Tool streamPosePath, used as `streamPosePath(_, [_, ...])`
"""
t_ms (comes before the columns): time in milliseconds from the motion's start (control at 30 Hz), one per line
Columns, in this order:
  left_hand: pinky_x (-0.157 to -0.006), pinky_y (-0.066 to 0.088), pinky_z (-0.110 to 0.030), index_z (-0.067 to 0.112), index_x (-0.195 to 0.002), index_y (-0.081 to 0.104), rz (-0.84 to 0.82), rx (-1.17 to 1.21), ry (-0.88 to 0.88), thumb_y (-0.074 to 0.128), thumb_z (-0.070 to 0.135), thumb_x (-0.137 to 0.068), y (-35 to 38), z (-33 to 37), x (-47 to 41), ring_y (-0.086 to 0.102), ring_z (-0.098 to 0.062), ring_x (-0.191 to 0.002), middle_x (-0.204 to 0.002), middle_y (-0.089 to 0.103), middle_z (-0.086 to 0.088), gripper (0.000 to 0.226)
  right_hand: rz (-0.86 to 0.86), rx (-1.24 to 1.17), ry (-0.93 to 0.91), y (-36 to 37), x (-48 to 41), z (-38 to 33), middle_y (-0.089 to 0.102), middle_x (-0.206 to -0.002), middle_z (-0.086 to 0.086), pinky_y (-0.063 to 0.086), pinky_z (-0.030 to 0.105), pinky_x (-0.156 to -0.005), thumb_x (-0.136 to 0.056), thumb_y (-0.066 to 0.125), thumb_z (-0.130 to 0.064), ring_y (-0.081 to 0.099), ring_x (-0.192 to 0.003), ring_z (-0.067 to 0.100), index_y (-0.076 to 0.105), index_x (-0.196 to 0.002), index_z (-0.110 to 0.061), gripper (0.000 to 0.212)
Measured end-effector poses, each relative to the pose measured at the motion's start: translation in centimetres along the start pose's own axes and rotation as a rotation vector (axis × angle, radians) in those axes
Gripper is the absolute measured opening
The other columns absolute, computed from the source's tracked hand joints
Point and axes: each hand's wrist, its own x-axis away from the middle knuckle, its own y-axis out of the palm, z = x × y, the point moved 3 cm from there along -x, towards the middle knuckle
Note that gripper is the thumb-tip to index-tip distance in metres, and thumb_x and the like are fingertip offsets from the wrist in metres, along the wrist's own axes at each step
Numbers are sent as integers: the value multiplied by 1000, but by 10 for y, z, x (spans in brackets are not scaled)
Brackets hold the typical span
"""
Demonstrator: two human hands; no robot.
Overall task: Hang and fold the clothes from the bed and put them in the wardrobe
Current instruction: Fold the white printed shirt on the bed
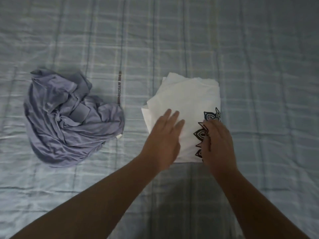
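- While pressing folded white shirt (pixel 188 95), kept left hand (pixel 164 137) flat, fingers straight.
- Laid right hand (pixel 218 145) open alongside, on print (pixel 200 133).
- Judged outward smoothing advisable before lifting.

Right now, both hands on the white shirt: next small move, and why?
Probably slip the left hand and right hand under the folded white T-shirt with black print and lift it: it already looks compactly folded, with both palms flat on top.
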Motion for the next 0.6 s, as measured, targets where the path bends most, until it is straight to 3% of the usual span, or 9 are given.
streamPosePath(167, [-120, 17, -52, 13, -157, 21, -106, -118, -29, 31, 43, -103, 56, 13, 4, 13, -31, -152, -164, 20, -13, 63, -175, 230, -261, 25, 2, 46, 19, -163, 13, 20, 49, -121, -103, 31, -33, 13, -152, 27, 23, -155, -5, 60])
streamPosePath(300, [-122, 16, -49, 14, -157, 24, -88, -220, 43, 34, 49, -102, 74, -12, 20, 13, -32, -152, -164, 19, -13, 66, -214, 306, -394, 37, 14, 77, 19, -162, 17, 23, 54, -118, -101, 36, -37, 13, -151, 32, 23, -154, -2, 65])
streamPosePath(400, [-122, 16, -50, 10, -156, 24, -87, -228, 61, 38, 51, -100, 77, -18, 22, 11, -33, -152, -164, 17, -15, 71, -239, 313, -394, 43, 13, 80, 18, -163, 17, 21, 54, -119, -102, 35, -39, 11, -152, 31, 20, -155, -3, 66])
streamPosePath(500, [-123, 11, -52, 4, -156, 18, -139, -193, -5, 42, 67, -92, 76, -19, 24, 3, -37, -152, -164, 10, -21, 94, -250, 328, -377, 39, 15, 72, 16, -163, 18, 21, 55, -119, -99, 40, -46, 10, -152, 32, 21, -155, -2, 73])
streamPosePath(600, [-123, 6, -54, 4, -157, 4, -260, -292, -29, 53, 78, -77, 74, -14, 23, -4, -41, -151, -163, 0, -25, 120, -397, 395, -411, 30, 17, 70, 9, -163, 21, 17, 55, -120, -81, 55, -66, 5, -152, 34, 16, -156, -4, 105])
